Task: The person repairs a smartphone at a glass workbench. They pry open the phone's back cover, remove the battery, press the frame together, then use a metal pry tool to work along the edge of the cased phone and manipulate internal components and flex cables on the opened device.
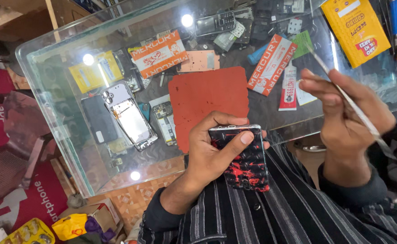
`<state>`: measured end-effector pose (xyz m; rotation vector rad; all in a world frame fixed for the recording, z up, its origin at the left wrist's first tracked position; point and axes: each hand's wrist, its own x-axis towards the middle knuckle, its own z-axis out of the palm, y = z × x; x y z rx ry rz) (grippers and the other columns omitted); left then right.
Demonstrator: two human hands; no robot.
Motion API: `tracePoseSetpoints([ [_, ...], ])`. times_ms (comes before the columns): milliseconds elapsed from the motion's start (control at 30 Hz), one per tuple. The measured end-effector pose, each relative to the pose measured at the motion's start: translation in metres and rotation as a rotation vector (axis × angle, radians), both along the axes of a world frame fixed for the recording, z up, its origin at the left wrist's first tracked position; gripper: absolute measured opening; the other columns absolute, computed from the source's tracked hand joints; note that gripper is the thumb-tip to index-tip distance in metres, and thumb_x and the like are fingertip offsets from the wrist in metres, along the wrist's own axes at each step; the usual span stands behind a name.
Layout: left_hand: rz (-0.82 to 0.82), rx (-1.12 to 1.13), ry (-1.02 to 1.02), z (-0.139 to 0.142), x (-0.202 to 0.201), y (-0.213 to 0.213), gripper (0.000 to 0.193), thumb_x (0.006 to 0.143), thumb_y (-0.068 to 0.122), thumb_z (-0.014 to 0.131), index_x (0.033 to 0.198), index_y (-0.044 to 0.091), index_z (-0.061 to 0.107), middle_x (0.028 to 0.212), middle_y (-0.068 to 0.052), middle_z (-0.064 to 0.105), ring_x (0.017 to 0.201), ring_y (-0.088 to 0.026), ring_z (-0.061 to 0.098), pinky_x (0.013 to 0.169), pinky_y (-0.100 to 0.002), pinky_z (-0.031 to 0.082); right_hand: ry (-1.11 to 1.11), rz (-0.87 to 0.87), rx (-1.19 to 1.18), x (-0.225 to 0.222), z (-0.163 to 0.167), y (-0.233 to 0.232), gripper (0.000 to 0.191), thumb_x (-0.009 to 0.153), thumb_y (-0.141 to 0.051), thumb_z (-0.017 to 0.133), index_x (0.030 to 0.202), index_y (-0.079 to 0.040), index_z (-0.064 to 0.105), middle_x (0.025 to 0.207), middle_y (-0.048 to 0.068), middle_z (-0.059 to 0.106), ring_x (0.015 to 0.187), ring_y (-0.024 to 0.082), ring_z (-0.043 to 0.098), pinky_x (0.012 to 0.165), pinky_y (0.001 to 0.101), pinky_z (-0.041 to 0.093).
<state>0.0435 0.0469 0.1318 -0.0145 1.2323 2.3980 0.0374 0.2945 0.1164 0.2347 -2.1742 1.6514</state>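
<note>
Tabletop [49,77]: we record a clear glass slab with rounded corners and greenish edges; lamp glare sits on it in bright spots, and most of the items read as lying under or on the glass, which one we cannot always tell.
Red mat [209,101]: flat, matt, roughly square with wavy edges, lying at the middle of the tabletop, just beyond the left hand.
Yellow packet [356,29]: glossy printed rectangle at the far right corner, tilted.
Orange-and-white packets [160,53]: two flat printed sleeves, one left of the mat, one right of it, both tilted.
Opened phone [128,115]: silver-framed body lying face down with its inner plate bare, beside a dark flat panel [98,118] at the left.
Cased phone [243,156]: we find it off the tabletop, held above the striped shirt [271,212]; its back is hard, glossy, black with red marbling, with rounded corners.
Left hand [212,153]: clenched around the cased phone, thumb across its back, fingers wrapped over the top edge.
Right hand [347,113]: pinching a thin tool [343,92], raised near the tabletop's near right edge.
Thin tool: long, slim, pale metal strip, running diagonally through the fingers.
Glue tube [289,88]: small white and red tube right of the mat.
Keypad phone [215,22]: small, grey, at the far edge.
</note>
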Motion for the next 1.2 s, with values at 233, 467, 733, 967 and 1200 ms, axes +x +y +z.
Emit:
tracePoseSetpoints([
  [233,-0.01,-0.178,0.166,0.009,0.008,0.0,0.021,0.103,0.002,0.071,0.12,-0.003,0.06,0.111,-0.019,0.076,0.104,-0.023,0.076,0.093,-0.033,0.064,0.099,0.27,-0.562,0.008,0.004,0.005,0.029,0.105,-0.031,0.056,0.104,-0.002,0.063,0.107,0.02,0.062,0.079,0.028,0.077,0.063,0.0476,0.065],
  [467,0.009,-0.418,0.324,0.015,0.014,0.002,0.023,0.099,0.002,0.076,0.118,-0.004,0.066,0.105,-0.017,0.077,0.097,-0.017,0.074,0.085,-0.027,0.06,-0.034,0.197,-0.279,0.023,0.027,-0.001,0.027,0.098,-0.013,0.066,0.107,-0.001,0.044,0.096,0.027,0.067,0.082,0.035,0.076,0.071,0.0505,0.064],
  [733,-0.018,-0.284,0.185,0.014,0.013,0.001,0.022,0.102,0.005,0.072,0.12,-0.003,0.062,0.104,-0.014,0.077,0.1,-0.015,0.076,0.087,-0.026,0.062,-0.025,0.158,-0.287,0.03,0.033,-0.035,0.023,0.108,-0.017,0.063,0.114,-0.003,0.045,0.098,0.015,0.065,0.091,0.035,0.077,0.08,0.0475,0.068],
  [967,-0.02,-0.28,0.166,0.012,0.014,0.001,0.023,0.102,0.007,0.072,0.12,-0.003,0.062,0.104,-0.014,0.078,0.1,-0.015,0.077,0.087,-0.026,0.062,0.002,0.222,-0.286,0.025,0.03,-0.033,0.023,0.107,-0.017,0.062,0.113,-0.003,0.044,0.102,0.018,0.066,0.095,0.036,0.076,0.083,0.049,0.064],
  [1200,0.025,-0.308,0.182,0.005,0.015,0.003,0.024,0.101,0.007,0.073,0.118,-0.003,0.061,0.104,-0.013,0.077,0.098,-0.015,0.076,0.086,-0.026,0.062,-0.012,0.211,-0.419,0.032,0.008,-0.033,0.016,0.106,-0.01,0.064,0.115,-0.007,0.05,0.1,0.015,0.067,0.095,0.033,0.075,0.087,0.0544,0.062],
])
